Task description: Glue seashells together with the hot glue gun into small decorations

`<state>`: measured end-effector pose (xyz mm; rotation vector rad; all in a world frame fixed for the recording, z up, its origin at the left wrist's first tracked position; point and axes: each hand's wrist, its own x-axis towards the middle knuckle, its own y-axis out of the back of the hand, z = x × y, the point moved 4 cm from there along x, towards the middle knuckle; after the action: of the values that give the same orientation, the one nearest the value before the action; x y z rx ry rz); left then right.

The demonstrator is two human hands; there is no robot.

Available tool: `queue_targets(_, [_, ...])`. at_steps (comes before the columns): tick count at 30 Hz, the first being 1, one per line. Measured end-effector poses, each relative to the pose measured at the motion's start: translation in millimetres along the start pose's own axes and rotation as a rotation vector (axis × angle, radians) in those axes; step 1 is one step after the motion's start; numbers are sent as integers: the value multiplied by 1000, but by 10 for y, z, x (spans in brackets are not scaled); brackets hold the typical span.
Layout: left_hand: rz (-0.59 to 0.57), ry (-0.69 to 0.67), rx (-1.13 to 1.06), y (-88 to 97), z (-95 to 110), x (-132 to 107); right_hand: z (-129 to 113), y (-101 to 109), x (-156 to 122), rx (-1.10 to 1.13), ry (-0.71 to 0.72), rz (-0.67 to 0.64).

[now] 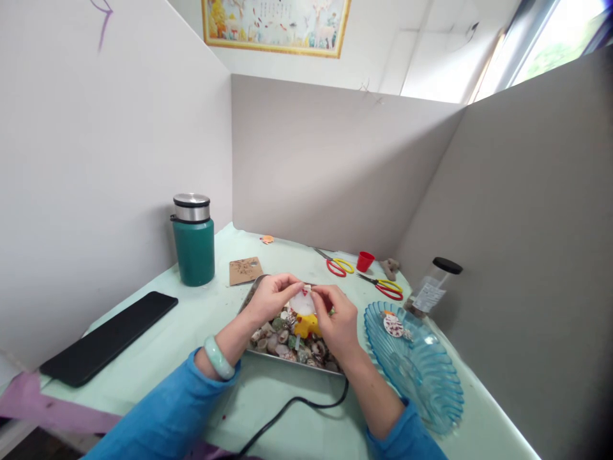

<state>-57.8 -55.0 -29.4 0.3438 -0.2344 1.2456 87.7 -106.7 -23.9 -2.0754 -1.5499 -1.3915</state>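
My left hand (271,295) and my right hand (338,319) meet above a metal tray (292,365) filled with shells (275,342). Both are closed in a pinch, thumb against forefinger, on a small white piece with red marks (305,291), too small to name. Just below the fingertips shows a pale, rounded white thing (302,303); whether it is joined to the pinched piece, I cannot tell. A yellow object (307,326) lies on the shells under my hands, partly hidden by the right one, so its kind is unclear.
A blue scalloped plate (440,383) at right holds a speckled shell piece (393,324). Behind are two scissors (341,265), a red cup (365,261) and a black-lidded jar (433,287). Leftward stand a green flask (194,249), cardboard (246,271) and a black mat (115,335). A black cord (297,401) crosses the front.
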Motion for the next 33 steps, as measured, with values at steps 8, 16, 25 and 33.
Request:
queue_targets(8, [-59, -3, -75, -33, -2, -8, 59, -1, -8, 0, -52, 31])
queue_targets(16, [-23, -26, -13, 4, -13, -18, 32, -6, -15, -1, -29, 12])
queue_targets(25, [-12, -79, -9, -31, 116, -43, 7, -2, -8, -25, 9, 8])
queue_targets(33, [41, -45, -4, 13, 67, -39, -11, -9, -13, -18, 14, -17])
